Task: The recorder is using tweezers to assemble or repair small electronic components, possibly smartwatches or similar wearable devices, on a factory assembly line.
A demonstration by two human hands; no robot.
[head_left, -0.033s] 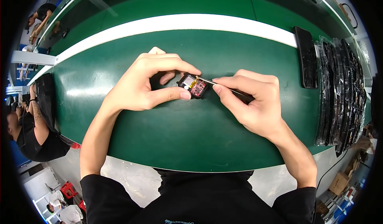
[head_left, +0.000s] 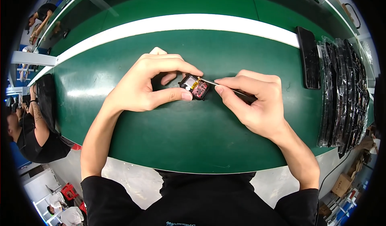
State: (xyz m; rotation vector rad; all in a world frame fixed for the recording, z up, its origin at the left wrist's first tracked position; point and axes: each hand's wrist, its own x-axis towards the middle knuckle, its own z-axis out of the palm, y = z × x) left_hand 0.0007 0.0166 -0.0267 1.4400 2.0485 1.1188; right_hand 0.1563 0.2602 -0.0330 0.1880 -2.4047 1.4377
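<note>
On the green tabletop [head_left: 201,133] lies a small open black watch case [head_left: 185,86]. A silver block, yellow tape and a reddish circuit board [head_left: 200,90] show inside it. My left hand [head_left: 140,81] grips the case between thumb and index finger, thumb at the lower left edge, fingertip at the top. From the right, my right hand [head_left: 257,99] pinches slim metal tweezers [head_left: 208,81]. Their tip touches or hovers over the case's upper right edge, beside my left index fingertip; which of the two, I cannot tell.
To the right stand stacked black trays in clear plastic [head_left: 339,93], with a flat black tray [head_left: 308,59] beside them. A white rail [head_left: 181,21] crosses the far side of the table. At the far left, a person in black [head_left: 36,139] sits near a dark bag [head_left: 44,99].
</note>
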